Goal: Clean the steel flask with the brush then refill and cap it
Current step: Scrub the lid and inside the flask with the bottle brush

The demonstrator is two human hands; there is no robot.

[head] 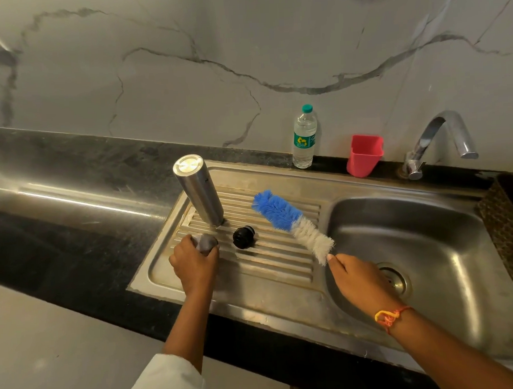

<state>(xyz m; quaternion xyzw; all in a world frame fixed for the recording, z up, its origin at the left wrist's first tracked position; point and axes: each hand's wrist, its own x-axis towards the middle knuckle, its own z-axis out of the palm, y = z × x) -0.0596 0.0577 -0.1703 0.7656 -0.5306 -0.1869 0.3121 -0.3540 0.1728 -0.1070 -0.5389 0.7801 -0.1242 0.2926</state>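
Drainboard (277, 270), flask (198, 194) inverted near 11 o'clock edge, left hand (193, 266) gripping cap (206, 243), right hand (361, 281) apparently pinching brush (286, 216), basin (429, 230) 3 o'clock.

The drainboard (268, 271) is set into the worktop (70, 174), with the sink basin (428, 215) on its right. The flask (197, 194) stands at the drainboard's far left. Just before it the left hand (195, 266) grips a small cap (206, 243); the stopper (244, 237) lies right of that, apart. The bottle brush (292, 223) slants across the drainboard's right part, its near end seemingly held by the right hand (361, 281) over the basin's left rim. Behind, left to right, stand a water bottle (304, 138), a holder (364, 156) and the tap (442, 137). A basket (509, 228) sits right of the basin.
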